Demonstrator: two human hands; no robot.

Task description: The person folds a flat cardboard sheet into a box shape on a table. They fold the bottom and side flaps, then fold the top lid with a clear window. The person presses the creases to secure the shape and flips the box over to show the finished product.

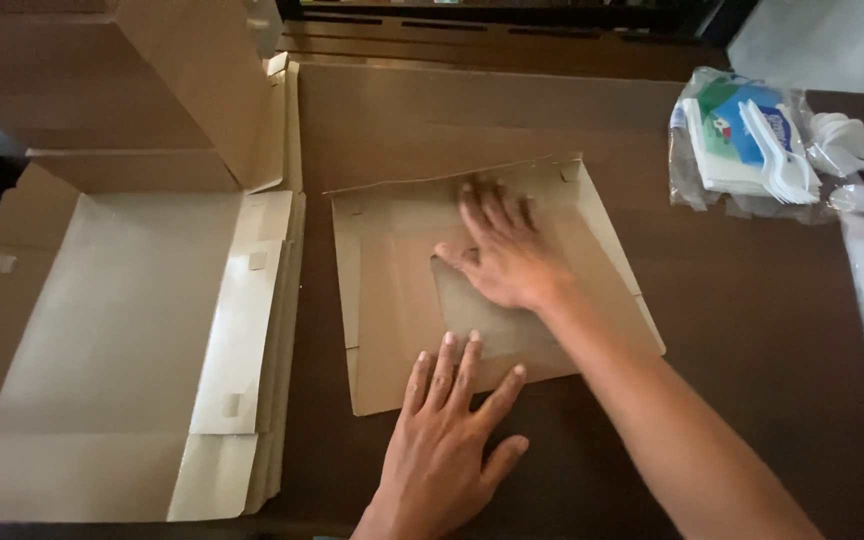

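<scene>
Covering most of the view is a dark wooden counter [752, 330]. On its left side lies a large opened cardboard box [102, 350], pale inside, with a stack of folded flaps along its right edge and one wall standing up at the far side. In the middle lies a flat cardboard box blank [392, 300], brown, with a clear window panel [482, 325] cut in it; its far edge is lifted a little. At the far right sits a clear bag of napkins [737, 135], and white plastic forks [852, 160] lie just beside it.

Both hands are flat and released, grasping nothing. The right hand [502, 255] presses on the blank at the far edge of the window, slightly blurred. The left hand [452, 430] rests with spread fingers on the near edge of the blank, partly on the counter.

As I judge it, pressure on the thin window could crease or loosen it, and an uneven push may bend the blank away from its fold lines.
</scene>
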